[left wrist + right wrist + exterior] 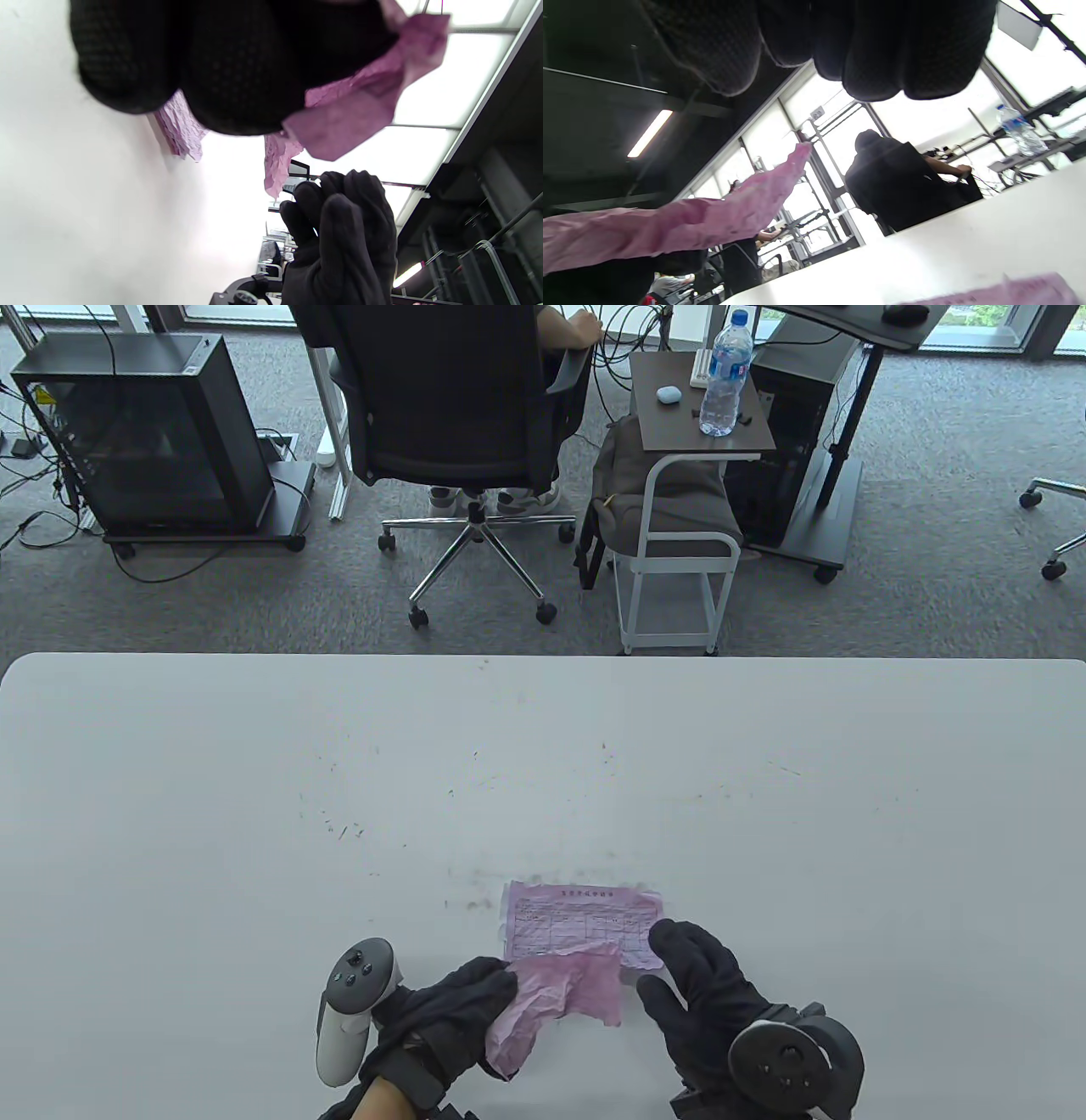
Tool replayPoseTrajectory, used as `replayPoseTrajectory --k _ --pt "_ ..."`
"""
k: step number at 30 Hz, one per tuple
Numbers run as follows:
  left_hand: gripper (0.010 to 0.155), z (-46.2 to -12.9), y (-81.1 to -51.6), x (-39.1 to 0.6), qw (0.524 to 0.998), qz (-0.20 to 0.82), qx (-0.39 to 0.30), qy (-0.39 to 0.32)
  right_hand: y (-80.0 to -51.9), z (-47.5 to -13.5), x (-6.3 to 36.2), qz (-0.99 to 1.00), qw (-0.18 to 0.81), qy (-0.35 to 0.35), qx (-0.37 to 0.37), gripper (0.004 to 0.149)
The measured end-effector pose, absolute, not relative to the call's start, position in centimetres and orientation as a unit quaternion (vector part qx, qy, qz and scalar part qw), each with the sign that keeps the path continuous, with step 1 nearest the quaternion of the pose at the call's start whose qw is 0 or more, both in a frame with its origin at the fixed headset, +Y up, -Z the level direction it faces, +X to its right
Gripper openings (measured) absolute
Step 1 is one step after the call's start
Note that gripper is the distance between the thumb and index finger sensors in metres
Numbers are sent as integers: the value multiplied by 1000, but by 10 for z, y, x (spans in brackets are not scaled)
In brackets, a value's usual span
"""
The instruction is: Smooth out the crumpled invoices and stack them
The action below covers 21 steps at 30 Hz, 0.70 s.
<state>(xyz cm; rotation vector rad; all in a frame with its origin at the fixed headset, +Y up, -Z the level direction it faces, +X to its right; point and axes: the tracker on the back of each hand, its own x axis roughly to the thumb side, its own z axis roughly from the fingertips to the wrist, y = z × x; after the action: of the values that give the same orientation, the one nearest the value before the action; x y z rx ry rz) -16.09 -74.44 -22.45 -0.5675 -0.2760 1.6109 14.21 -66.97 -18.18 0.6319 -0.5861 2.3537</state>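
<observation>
A flattened pink invoice (585, 918) with a printed table lies on the white table (254, 814) near its front edge. My left hand (496, 988) grips a second, crumpled pink invoice (564, 991) and holds it just in front of the flat one, over its near edge. In the left wrist view the gloved fingers (237, 63) curl round this crumpled invoice (352, 110), raised off the table. My right hand (670, 963) is open with spread fingers beside the crumpled sheet, its fingertips over the flat invoice's near right corner. The right wrist view shows the raised crumpled invoice (691, 224) and the flat invoice's edge (1009, 292).
Beyond the table's far edge a person sits in a black office chair (458, 398). A small side table (704, 415) with a water bottle (725, 377) stands to the right of it, and a black computer case (144, 432) stands on a cart at the left.
</observation>
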Motion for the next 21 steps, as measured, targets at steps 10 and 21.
replayPoseTrajectory --k 10,21 --pt "44 -219 -750 -151 509 795 -308 -117 -664 -151 70 893 9 -261 366 82" --pt "44 -224 -746 -154 611 707 -317 -161 -659 -158 91 898 68 -288 326 39"
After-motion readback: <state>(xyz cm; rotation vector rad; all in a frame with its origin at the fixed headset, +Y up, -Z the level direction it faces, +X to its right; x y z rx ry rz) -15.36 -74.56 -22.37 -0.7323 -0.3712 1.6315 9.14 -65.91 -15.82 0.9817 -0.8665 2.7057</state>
